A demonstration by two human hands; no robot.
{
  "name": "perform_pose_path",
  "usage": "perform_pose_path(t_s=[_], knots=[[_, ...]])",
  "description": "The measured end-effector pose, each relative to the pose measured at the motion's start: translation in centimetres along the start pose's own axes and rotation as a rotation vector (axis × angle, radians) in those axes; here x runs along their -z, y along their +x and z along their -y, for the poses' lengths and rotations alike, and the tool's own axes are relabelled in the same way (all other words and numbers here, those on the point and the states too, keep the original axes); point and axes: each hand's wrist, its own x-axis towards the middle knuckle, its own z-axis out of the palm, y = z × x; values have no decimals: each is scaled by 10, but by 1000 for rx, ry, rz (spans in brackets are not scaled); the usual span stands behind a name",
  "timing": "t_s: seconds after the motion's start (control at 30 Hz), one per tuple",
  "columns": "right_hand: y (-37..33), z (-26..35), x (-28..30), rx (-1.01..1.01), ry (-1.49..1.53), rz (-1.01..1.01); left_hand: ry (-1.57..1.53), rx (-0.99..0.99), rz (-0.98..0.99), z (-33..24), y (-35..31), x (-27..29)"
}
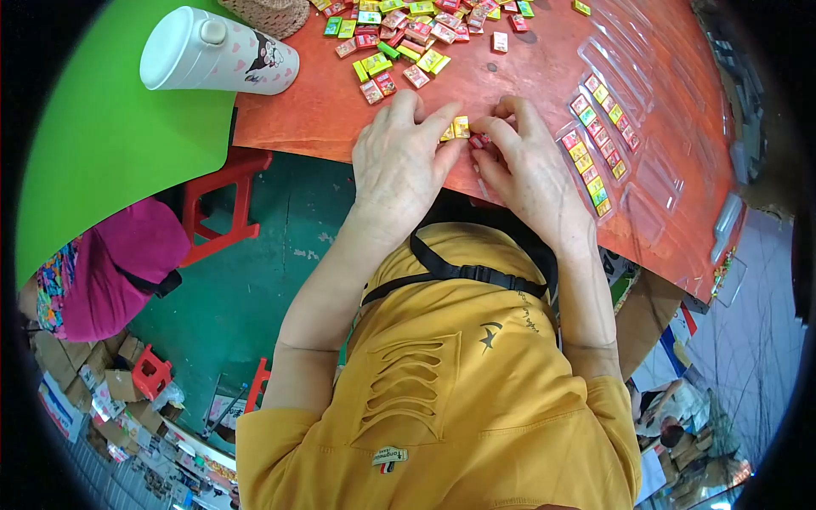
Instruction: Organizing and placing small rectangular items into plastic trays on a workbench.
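Left hand (395, 157) has thumb and index finger pinched around a couple of tiny yellow boxes (460, 127) by the near edge of the surface (314, 123), and the right hand (525, 161) is curled with its fingertips at a red box (478, 142) just beside them; can't tell how firm that grip is. My guess is it's the lining-up step, going by the neat rows (586, 172) off to the right. Next move probably calls for butting red against yellow without skewing anything.

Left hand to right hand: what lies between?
Small yellow boxes and at least one small red box; shows in the head view.
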Motion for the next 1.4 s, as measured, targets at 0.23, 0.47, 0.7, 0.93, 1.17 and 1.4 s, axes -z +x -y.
perform_pose_path(t_s=[0.23, 0.47, 0.7, 0.93, 1.17, 1.4], knots=[[6, -6, 6, -20, 122, 49, 17, -51, 5, 5, -1, 2], [2, -8, 9, -28, 144, 13, -5, -74, 1, 6, -1, 2], [-2, -1, 11, -142, -42, 21, 1, -56, -11, 6, -2, 1], [-3, 12, -3, -143, 74, -147, 1, -61, -8, 6, -2, 1], [7, 4, -1, -7, 43, 2, -10, -68, 13, 8, -1, 4], [8, 7, 9, -31, 125, 88, -131, -56, 56, 21, -2, 15]])
